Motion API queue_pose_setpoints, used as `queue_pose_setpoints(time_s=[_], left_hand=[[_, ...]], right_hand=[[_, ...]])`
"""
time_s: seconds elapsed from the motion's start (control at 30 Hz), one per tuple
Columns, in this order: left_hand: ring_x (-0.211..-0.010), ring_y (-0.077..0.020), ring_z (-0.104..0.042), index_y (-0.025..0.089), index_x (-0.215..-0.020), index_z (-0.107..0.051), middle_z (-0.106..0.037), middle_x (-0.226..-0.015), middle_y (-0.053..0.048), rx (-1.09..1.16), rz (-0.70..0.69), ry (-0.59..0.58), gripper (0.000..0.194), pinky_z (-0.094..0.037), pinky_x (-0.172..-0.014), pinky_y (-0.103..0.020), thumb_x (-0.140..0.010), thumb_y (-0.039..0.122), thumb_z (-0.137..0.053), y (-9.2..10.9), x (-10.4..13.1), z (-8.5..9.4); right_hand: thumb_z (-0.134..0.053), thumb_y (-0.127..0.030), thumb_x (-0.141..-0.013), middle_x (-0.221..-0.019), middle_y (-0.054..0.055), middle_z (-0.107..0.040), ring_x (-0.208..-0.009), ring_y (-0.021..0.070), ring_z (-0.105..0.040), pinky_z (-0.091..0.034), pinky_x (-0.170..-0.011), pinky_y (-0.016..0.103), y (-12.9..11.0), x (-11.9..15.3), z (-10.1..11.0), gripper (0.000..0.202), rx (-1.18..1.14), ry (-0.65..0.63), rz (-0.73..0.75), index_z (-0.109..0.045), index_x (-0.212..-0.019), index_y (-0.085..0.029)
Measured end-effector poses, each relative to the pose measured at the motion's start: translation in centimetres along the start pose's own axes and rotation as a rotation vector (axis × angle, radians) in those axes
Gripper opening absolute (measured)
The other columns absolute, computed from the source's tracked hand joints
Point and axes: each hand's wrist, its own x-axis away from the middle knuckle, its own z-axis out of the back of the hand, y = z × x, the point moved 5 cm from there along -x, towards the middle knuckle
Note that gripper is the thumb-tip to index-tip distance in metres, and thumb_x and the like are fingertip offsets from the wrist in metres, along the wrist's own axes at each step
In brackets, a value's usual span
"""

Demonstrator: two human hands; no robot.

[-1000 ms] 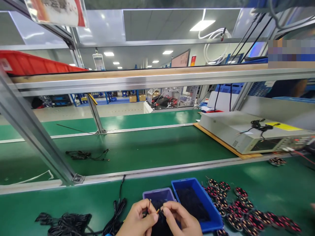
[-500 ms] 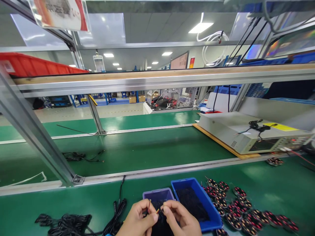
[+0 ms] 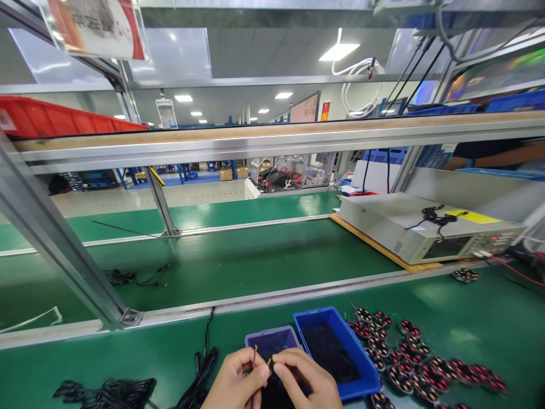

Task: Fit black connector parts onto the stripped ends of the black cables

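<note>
"Two entries: what is listed, left to right?"

"Left hand (image 3: 236, 383): pinched on thin coloured wires (image 3: 255, 355), held before the purple bin (image 3: 269, 330). Right hand (image 3: 307, 378): set close beside it; whether a wire is gripped cannot be told."

"Best handling?"

"Wires probably best steadied near their tips."

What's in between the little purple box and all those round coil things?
In the head view, the blue bin lies between the purple box and the round coil things.
</note>
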Motion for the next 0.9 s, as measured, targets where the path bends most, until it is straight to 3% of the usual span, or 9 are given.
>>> queue_pose_setpoints(time_s=[0.17, 0.4, 0.67, 0.9], left_hand=[[-0.031, -0.0011, -0.026, 0.020, -0.066, -0.049, -0.040, -0.041, 0.013, -0.008, -0.039, 0.007, 0.059, -0.016, -0.033, -0.017, -0.065, 0.073, -0.073, 0.48, 0.20, -0.14], [-0.031, -0.0028, -0.025, 0.020, -0.067, -0.049, -0.036, -0.037, 0.013, -0.058, -0.032, -0.015, 0.058, -0.018, -0.034, -0.017, -0.067, 0.074, -0.071, -0.12, 0.11, -0.02], [-0.033, -0.0029, -0.026, 0.020, -0.067, -0.049, -0.036, -0.038, 0.013, -0.055, -0.040, -0.024, 0.057, -0.018, -0.035, -0.017, -0.068, 0.072, -0.072, 0.01, 0.24, -0.09], [-0.033, -0.0024, -0.029, 0.019, -0.067, -0.050, -0.037, -0.041, 0.013, -0.054, -0.039, -0.019, 0.058, -0.019, -0.035, -0.016, -0.066, 0.073, -0.073, -0.13, 0.32, -0.12]], right_hand=[[-0.072, -0.059, -0.081, -0.074, 0.005, -0.077, -0.067, 0.0214, -0.074, -0.060, -0.063, 0.023, 0.17, -0.14, 0.75, 0.036, -0.090, 0.010, -0.071, -0.079, -0.084, -0.024], [-0.071, -0.060, -0.081, -0.071, 0.003, -0.076, -0.061, 0.0193, -0.071, -0.057, -0.060, 0.022, -0.39, 0.25, 0.25, 0.036, -0.030, 0.022, -0.053, -0.077, -0.076, -0.024], [-0.066, -0.063, -0.083, -0.070, 0.004, -0.076, -0.061, 0.0199, -0.071, -0.058, -0.060, 0.024, -0.53, 0.16, 0.46, 0.041, 0.028, 0.042, -0.031, -0.076, -0.076, -0.024], [-0.070, -0.056, -0.084, -0.069, 0.002, -0.075, -0.060, 0.0183, -0.070, -0.056, -0.059, 0.021, -0.71, 0.10, 0.48, 0.032, -0.028, 0.038, -0.004, -0.076, -0.077, -0.025]])
